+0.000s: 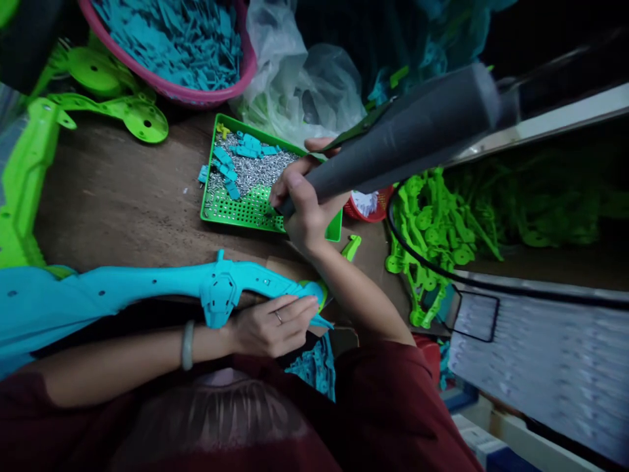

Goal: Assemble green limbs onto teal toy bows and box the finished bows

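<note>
My right hand (307, 213) is wrapped round a dark grey electric screwdriver (398, 134). Its tip points down to the left, over a green perforated basket (240, 211) of small metal screws (268, 169). Light blue clips (223, 164) lie among the screws. My left hand (275, 326), a ring on one finger, lies over the narrow right end of a long blue plastic part (162, 280) and holds it near the table's front edge. A blue bracket-like piece (219, 292) sits across that part. The fingertips partly hide its rounded end, where some lime green shows beneath.
A pink basin (196, 98) of blue pieces stands at the back left beside plastic bags (314, 85). Lime green parts lie at left (24, 183) and in a heap (432, 229) at right. A red basket (378, 210) holds white pieces. A black cable (417, 252) curves past the heap.
</note>
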`<state>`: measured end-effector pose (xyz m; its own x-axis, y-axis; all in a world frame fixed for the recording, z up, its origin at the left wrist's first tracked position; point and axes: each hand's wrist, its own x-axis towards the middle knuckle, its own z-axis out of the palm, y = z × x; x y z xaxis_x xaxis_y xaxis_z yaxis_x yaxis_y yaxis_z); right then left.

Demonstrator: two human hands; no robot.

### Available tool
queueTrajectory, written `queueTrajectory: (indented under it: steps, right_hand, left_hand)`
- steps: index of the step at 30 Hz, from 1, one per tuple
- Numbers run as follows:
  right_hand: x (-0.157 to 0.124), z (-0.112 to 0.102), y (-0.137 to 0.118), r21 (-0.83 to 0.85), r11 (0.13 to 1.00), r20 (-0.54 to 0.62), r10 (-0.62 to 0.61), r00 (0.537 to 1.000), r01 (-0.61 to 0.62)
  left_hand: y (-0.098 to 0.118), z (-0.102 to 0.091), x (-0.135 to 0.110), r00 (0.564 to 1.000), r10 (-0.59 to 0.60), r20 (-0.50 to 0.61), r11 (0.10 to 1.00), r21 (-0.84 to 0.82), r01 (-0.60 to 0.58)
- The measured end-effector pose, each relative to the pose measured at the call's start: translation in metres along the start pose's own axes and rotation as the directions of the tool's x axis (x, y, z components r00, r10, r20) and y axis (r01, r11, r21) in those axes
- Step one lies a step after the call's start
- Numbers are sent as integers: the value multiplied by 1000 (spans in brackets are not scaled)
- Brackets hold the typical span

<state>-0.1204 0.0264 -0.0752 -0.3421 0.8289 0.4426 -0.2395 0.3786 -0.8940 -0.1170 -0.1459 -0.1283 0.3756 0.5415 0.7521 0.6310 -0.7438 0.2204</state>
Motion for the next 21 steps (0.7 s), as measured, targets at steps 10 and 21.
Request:
queueTrajectory:
  steps: [10, 21]
  right_hand:
    - [-85, -79, -132, -134, 991, -85, -37, 996, 26]
    - [-155, -105, -106, -178, 984, -162, -40, 986, 11]
  left_hand:
    - [-1, 1, 1, 1000, 14, -22, 997, -73, -15]
    - [0, -2, 4, 999, 20, 27, 999, -40, -19]
